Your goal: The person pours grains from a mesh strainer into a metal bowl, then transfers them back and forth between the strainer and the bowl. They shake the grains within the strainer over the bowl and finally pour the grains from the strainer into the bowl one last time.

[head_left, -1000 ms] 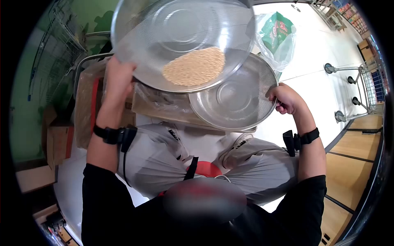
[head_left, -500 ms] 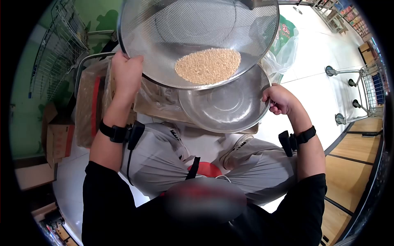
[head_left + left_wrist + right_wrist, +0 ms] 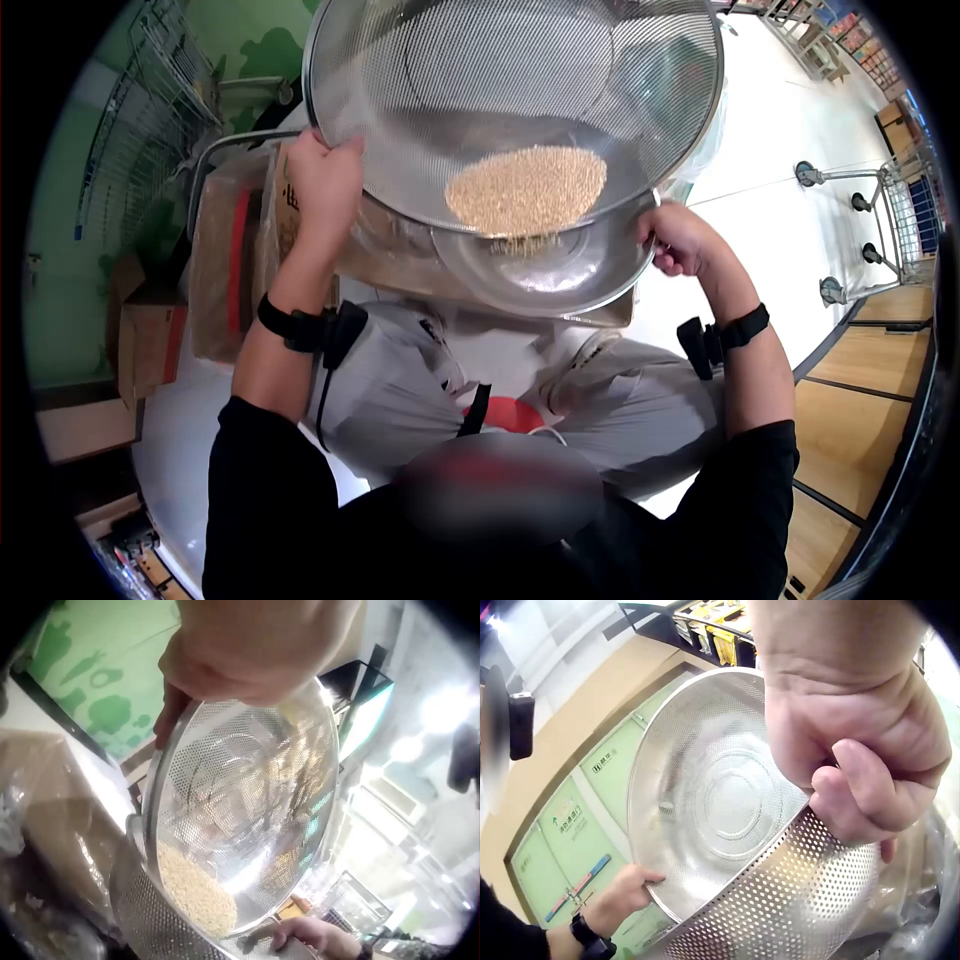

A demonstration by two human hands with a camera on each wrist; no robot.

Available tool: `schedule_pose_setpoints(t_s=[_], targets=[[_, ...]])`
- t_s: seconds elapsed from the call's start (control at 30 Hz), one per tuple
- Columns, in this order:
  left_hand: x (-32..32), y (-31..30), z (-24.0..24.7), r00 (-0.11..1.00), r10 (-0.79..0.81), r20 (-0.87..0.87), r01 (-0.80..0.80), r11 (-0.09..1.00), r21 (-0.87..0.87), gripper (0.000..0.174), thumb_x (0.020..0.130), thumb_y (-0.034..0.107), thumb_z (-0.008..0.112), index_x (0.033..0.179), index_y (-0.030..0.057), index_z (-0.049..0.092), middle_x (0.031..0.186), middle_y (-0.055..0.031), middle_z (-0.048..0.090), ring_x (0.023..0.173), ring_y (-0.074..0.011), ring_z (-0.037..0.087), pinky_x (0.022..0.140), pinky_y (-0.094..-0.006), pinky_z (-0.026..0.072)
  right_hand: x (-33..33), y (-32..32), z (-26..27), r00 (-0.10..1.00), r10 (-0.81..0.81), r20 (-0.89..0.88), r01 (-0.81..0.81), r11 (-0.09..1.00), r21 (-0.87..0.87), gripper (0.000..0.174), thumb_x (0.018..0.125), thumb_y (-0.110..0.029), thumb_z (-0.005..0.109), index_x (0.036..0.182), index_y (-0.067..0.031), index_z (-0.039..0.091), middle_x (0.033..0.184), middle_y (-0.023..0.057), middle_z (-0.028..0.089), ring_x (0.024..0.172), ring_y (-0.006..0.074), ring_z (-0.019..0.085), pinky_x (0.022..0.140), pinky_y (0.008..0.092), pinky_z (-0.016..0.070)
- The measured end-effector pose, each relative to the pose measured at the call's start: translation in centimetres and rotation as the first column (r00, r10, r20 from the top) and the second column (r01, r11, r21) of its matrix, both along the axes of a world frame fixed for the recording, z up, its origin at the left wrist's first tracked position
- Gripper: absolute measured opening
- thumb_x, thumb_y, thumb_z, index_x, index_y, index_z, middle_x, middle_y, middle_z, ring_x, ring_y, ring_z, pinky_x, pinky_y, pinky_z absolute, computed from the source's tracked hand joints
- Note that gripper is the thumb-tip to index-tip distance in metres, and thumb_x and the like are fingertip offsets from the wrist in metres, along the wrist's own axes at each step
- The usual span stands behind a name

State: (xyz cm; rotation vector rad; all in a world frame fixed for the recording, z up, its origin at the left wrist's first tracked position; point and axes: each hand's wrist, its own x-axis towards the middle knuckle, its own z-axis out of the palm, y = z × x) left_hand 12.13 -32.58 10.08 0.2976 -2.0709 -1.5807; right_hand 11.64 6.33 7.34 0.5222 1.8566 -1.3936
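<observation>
My left hand (image 3: 328, 185) grips the left rim of a large metal mesh strainer (image 3: 510, 60), raised and tilted toward me. A heap of pale tan grains (image 3: 528, 188) lies at its low edge, and some grains show just past that rim. Underneath is a second metal strainer (image 3: 600, 275), its right rim pinched by my right hand (image 3: 682, 240) with curled fingers. Small round holes cover this lower strainer (image 3: 780, 900) in the right wrist view. The left wrist view has the grains (image 3: 195, 892) gathered along the upper strainer's low side, right over the lower one.
Below the strainers stand cardboard boxes with plastic liners, one box (image 3: 215, 290) at the left. A green and clear plastic bag (image 3: 708, 140) sits behind the strainers. Wire carts stand at the left and at the right (image 3: 900, 230). My knees (image 3: 640, 410) are close below.
The upper strainer has moved right and tilted more steeply toward me. Its grains have slid to the low rim, and some now show beyond it. The right hand keeps its hold on the lower strainer.
</observation>
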Motion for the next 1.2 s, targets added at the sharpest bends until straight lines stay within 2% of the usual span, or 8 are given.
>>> schedule_pose_setpoints(t_s=[0.3,0.6,0.7,0.8,0.87,1.0,1.1,1.2], targets=[[1.0,0.8,1.7,0.999,0.051,-0.001,-0.051,0.994,-0.097,0.021,0.078,-0.001,0.060,0.097,-0.0091,0.062,0.089,-0.0124,0.069,0.082,-0.0174,0.063,0.079,-0.0292,0.0468,0.1,0.1,-0.3,1.000,-0.001,0.011,0.001,1.000,-0.025,0.007,0.075,-0.002,0.050,0.073,-0.0017,0.044,0.050,0.0056,0.039,0.032,0.0140,0.038,0.027,0.0273,0.0236],[0.2,0.2,2.6,0.990,-0.010,-0.143,-0.012,0.989,-0.150,0.024,0.078,0.000,0.059,0.100,-0.0082,0.063,0.087,-0.0109,0.070,0.081,-0.0146,0.062,0.077,-0.0284,0.0467,0.0,-0.1,-0.2,1.000,-0.015,-0.026,0.014,0.999,-0.045,0.006,0.074,0.000,0.049,0.075,-0.0015,0.043,0.051,0.0052,0.039,0.032,0.0143,0.038,0.027,0.0274,0.0235],[-0.5,-0.7,2.5,0.994,-0.007,-0.111,-0.008,0.991,-0.135,0.024,0.077,0.001,0.060,0.099,-0.0084,0.063,0.086,-0.0114,0.070,0.081,-0.0144,0.062,0.077,-0.0284,0.0466,-0.1,-0.1,0.0,1.000,-0.001,-0.029,-0.001,0.998,-0.065,0.006,0.075,0.000,0.048,0.077,-0.0014,0.043,0.051,0.0050,0.038,0.032,0.0144,0.038,0.027,0.0278,0.0232],[-0.9,-2.1,2.3,0.997,-0.004,0.074,0.017,0.986,-0.165,0.025,0.082,-0.002,0.060,0.106,-0.0099,0.062,0.098,-0.0116,0.068,0.086,-0.0164,0.063,0.079,-0.0282,0.0476,0.0,-0.3,0.1,0.999,-0.004,-0.051,0.002,0.999,-0.036,0.007,0.075,-0.001,0.047,0.079,-0.0015,0.043,0.051,0.0049,0.037,0.033,0.0144,0.038,0.028,0.0280,0.0229],[-1.6,-3.8,0.5,0.996,0.031,0.087,-0.005,0.960,-0.279,0.023,0.078,0.005,0.063,0.096,-0.0079,0.063,0.084,-0.0098,0.068,0.077,-0.0144,0.061,0.072,-0.0292,0.0468,0.2,-0.5,0.1,0.997,-0.015,-0.075,0.015,1.000,0.003,0.007,0.074,-0.001,0.047,0.080,-0.0013,0.042,0.051,0.0049,0.037,0.033,0.0144,0.037,0.029,0.0283,0.0225],[-0.9,-2.6,0.6,0.992,0.014,0.128,0.017,0.970,-0.243,0.023,0.080,0.007,0.063,0.097,-0.0077,0.064,0.083,-0.0086,0.068,0.074,-0.0137,0.060,0.071,-0.0291,0.0466,0.5,-0.9,0.7,0.996,-0.029,-0.086,0.032,0.999,0.034,0.007,0.074,-0.001,0.047,0.080,-0.0012,0.042,0.052,0.0048,0.038,0.033,0.0143,0.037,0.029,0.0285,0.0224],[-0.8,-1.6,0.7,0.999,-0.011,0.032,0.016,0.989,-0.150,0.023,0.084,0.010,0.063,0.099,-0.0075,0.064,0.083,-0.0077,0.068,0.075,-0.0122,0.059,0.072,-0.0282,0.0462,0.6,-1.0,0.9,0.991,-0.050,-0.123,0.050,0.999,-0.003,0.008,0.074,-0.002,0.046,0.082,-0.0011,0.042,0.052,0.0044,0.038,0.033,0.0143,0.037,0.029,0.0284,0.0226],[-0.5,-0.2,1.0,0.994,0.078,-0.071,-0.085,0.992,-0.098,0.023,0.085,0.010,0.065,0.100,-0.0072,0.065,0.082,-0.0072,0.067,0.075,-0.0108,0.058,0.072,-0.0271,0.0459,0.6,-1.0,1.0,0.989,-0.052,-0.135,0.049,0.998,-0.026,0.011,0.074,-0.002,0.046,0.084,-0.0011,0.043,0.053,0.0043,0.038,0.033,0.0139,0.037,0.029,0.0282,0.0227]])
